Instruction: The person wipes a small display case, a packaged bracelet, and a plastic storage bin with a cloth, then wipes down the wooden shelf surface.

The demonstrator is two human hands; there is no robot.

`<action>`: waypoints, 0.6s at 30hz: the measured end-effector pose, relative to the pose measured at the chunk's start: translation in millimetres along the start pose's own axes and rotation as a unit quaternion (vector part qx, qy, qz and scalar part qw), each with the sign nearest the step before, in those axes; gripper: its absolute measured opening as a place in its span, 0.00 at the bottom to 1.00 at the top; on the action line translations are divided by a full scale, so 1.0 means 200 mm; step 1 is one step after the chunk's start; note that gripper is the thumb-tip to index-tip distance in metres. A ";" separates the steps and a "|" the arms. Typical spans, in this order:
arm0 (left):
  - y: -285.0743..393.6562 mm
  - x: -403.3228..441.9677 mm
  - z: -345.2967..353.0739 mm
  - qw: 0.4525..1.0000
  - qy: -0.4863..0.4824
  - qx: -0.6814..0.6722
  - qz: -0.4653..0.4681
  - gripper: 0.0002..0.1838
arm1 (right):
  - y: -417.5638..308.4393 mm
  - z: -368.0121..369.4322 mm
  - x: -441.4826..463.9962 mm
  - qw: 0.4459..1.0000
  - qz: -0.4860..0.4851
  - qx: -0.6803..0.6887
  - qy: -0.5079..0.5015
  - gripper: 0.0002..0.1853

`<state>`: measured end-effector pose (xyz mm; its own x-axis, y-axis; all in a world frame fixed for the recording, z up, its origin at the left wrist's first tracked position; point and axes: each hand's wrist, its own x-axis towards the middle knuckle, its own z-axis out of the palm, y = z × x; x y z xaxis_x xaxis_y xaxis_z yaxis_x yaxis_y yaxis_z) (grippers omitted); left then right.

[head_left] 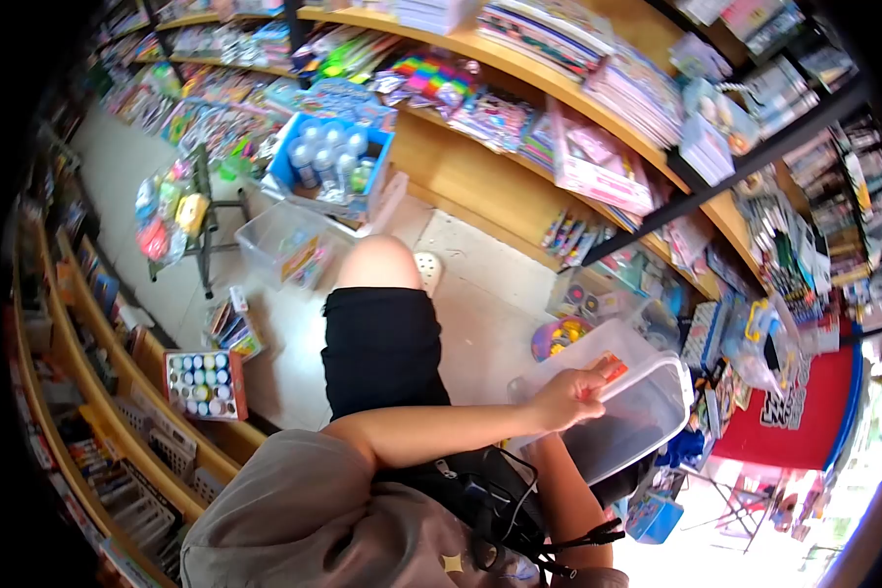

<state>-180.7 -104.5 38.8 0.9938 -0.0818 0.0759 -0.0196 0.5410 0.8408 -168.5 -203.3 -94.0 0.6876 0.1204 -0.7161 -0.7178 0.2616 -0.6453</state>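
Left fingers (588, 380) hold orange packet (611, 367) pointing outward; long axis unclear.

We see a bright scene, with strong white light pouring in at the lower right and washing out the ground there. A soft glare lies on the pale floor (480, 338) between the shelves. Fisheye distortion bends the shelf edges (519, 59) into curves, black fills the corners, and fine print on the packets looks smeared.
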 end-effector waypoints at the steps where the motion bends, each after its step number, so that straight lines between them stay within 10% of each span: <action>1: -0.01 0.01 0.00 1.000 -0.004 -0.006 -0.017 0.13 | -0.03 0.02 -0.02 1.000 -0.010 0.014 -0.001 0.03; 18: -0.01 0.10 -0.33 0.982 0.185 0.011 0.033 0.18 | -0.56 0.08 -0.26 0.935 -0.139 0.201 -0.259 0.10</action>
<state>-154.0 -50.8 3.5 0.9620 0.2653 -0.0652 -0.0846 0.5160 0.8524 -122.4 -223.1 19.4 0.8768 0.4147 -0.2436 -0.4761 0.6773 -0.5609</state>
